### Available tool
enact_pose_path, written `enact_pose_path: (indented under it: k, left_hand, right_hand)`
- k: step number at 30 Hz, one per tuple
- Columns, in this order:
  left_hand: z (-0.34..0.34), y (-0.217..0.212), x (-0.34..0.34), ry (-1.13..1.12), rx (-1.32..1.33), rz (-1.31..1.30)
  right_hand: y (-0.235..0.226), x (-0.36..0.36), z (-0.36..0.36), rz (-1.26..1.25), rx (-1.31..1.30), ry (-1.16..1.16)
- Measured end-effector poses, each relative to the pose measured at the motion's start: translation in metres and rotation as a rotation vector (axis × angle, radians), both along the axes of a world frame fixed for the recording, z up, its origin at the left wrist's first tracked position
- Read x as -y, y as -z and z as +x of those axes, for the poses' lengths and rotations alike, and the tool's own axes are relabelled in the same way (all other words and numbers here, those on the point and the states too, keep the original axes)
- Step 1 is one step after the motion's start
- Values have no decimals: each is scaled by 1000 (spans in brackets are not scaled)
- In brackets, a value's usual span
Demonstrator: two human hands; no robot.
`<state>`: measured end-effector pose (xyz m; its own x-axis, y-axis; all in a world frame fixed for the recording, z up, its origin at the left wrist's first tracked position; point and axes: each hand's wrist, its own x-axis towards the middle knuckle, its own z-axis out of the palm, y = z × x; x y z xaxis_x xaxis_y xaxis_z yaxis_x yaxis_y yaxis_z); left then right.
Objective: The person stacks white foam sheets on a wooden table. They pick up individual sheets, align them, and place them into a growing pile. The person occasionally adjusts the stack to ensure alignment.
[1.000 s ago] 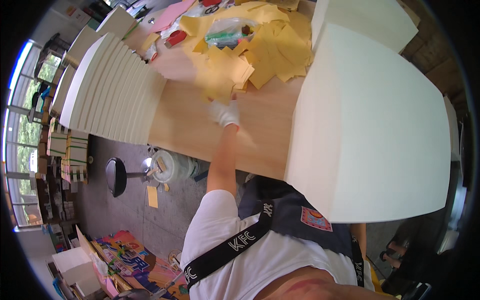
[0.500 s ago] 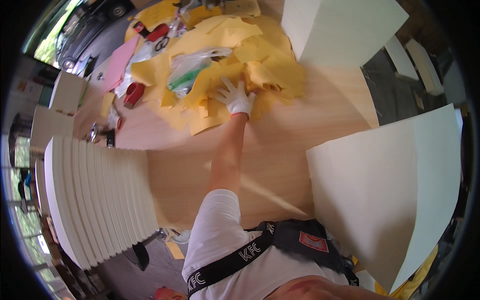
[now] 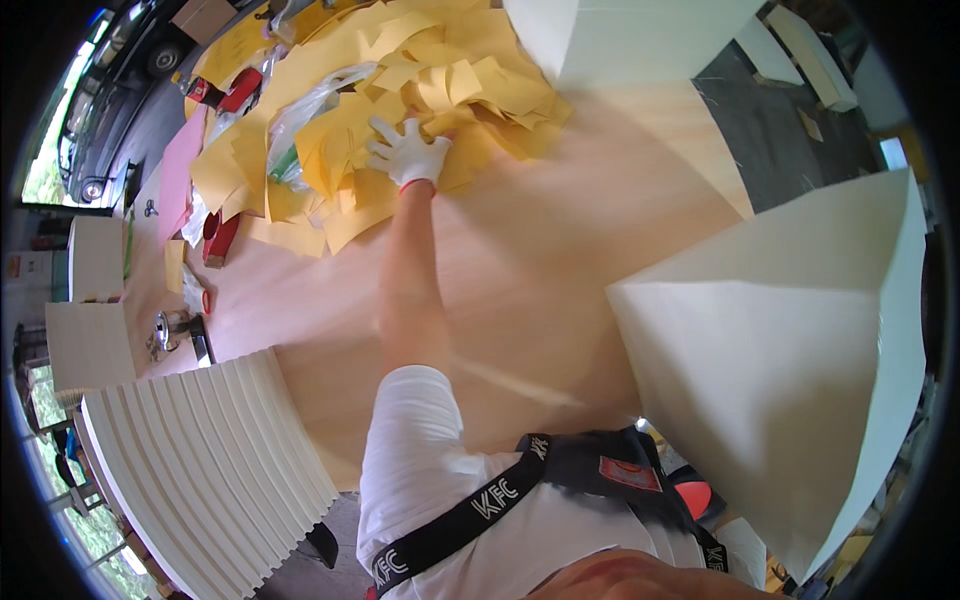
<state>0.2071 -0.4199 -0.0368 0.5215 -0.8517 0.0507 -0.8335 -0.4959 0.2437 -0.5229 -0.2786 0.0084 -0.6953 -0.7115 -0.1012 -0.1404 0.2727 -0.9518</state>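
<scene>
My left hand point(image 3: 408, 158), in a white glove with a red cuff, reaches far out over the table. Its fingers are spread and rest on the near edge of a heap of yellow paper pieces point(image 3: 420, 70). The hand looks open, pressing on the sheets rather than gripping one. Next to it, partly buried in the heap, lies a clear plastic bag point(image 3: 300, 125) with something green inside. My right hand is out of view.
A stack of white boards point(image 3: 210, 460) stands near left, and a large white block point(image 3: 770, 350) near right. Another white block point(image 3: 640, 40) stands far right. Red tape dispensers point(image 3: 219, 240), a bottle point(image 3: 200, 92) and pink paper point(image 3: 178, 185) lie at left on the wooden table point(image 3: 500, 300).
The view has shifted, so the heap and blocks sit differently in it. My left hand stays at the heap's near edge, fingers still spread, while the paper and bag look pushed leftward.
</scene>
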Motion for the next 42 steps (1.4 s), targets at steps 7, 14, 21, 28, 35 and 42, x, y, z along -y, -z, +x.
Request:
enact_pose_path:
  k: [7, 14, 21, 28, 35, 42]
  left_hand:
    - [23, 20, -110, 392, -239, -554]
    - [-46, -93, -198, 548, -521, -689]
    - [-213, -283, -309, 840, -694, -981]
    - [-340, -93, -403, 344, -1013, -1172]
    - [-439, -129, -394, 393, -1105, -1077]
    - [-377, -103, -401, 252, -745, -1080]
  right_hand:
    - [24, -38, 21, -67, 64, 9]
    - [49, -83, 19, -147, 205, 82]
    - [67, -98, -10, -98, 278, 93]
    - [83, -71, -18, -131, 576, -180]
    - [92, -89, -23, -85, 458, -274]
    - [66, -119, -10, 7, 362, -312]
